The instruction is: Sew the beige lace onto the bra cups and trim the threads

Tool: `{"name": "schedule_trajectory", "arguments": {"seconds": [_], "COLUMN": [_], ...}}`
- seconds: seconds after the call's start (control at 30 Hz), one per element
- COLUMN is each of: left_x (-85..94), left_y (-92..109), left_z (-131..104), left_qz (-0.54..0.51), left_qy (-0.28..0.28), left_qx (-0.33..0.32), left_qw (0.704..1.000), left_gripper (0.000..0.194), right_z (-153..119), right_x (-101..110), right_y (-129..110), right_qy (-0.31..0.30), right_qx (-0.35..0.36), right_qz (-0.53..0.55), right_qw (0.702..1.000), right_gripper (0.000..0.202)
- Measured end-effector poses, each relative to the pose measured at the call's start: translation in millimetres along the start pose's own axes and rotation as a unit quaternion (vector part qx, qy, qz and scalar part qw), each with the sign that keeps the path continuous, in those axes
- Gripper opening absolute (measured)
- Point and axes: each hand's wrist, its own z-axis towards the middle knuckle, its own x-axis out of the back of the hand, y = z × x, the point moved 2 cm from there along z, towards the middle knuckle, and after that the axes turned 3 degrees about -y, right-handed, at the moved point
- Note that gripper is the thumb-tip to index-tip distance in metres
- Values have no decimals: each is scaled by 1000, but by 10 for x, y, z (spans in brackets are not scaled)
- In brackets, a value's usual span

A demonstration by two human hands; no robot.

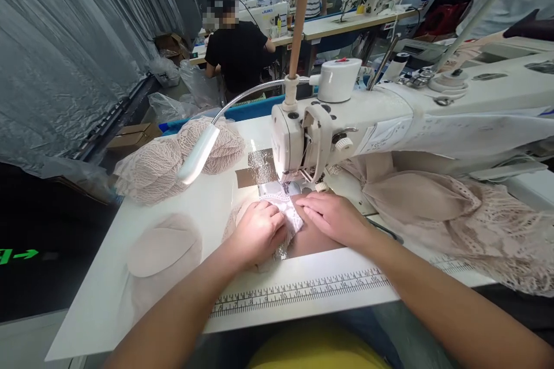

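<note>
A piece of beige lace fabric [291, 211] lies under the needle area of a white sewing machine [289, 138], lit brightly there. My left hand [261, 232] is curled over the lace, its fingers bent and closed on it just left of the needle. Flat on the brown surface to the right of the needle rests my right hand [331, 214], fingers stretched out and fingertips by the lace's edge. The fabric beneath my left palm is partly hidden.
A gooseneck lamp [199, 153] reaches over the table's left side. Lace pieces [149, 170] are piled behind it, and smooth beige cup pieces [164, 248] lie nearer. More beige lacework [433, 202] spreads to the right. A ruler strip [298, 291] runs along the front. A person [238, 57] sits ahead.
</note>
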Motion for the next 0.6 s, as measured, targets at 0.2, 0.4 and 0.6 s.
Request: {"name": "schedule_trajectory", "arguments": {"seconds": [0.2, 0.4, 0.6], "left_x": [-50, -27, 39], "left_y": [-53, -120, -126], "left_z": [-15, -23, -27], "left_qz": [-34, -103, -126], "left_qy": [8, 20, 6], "left_qx": [-20, -33, -45], "left_qw": [999, 994, 991], "left_gripper": [16, 11, 12], "right_z": [-116, -271, -421], "right_x": [228, 59, -181], "right_y": [-148, -315, -341], "right_qy": [-67, -49, -33], "right_qx": [-25, 34, 45], "right_qz": [31, -6, -141], "right_qw": [997, 998, 988], "right_gripper": [25, 30, 29]}}
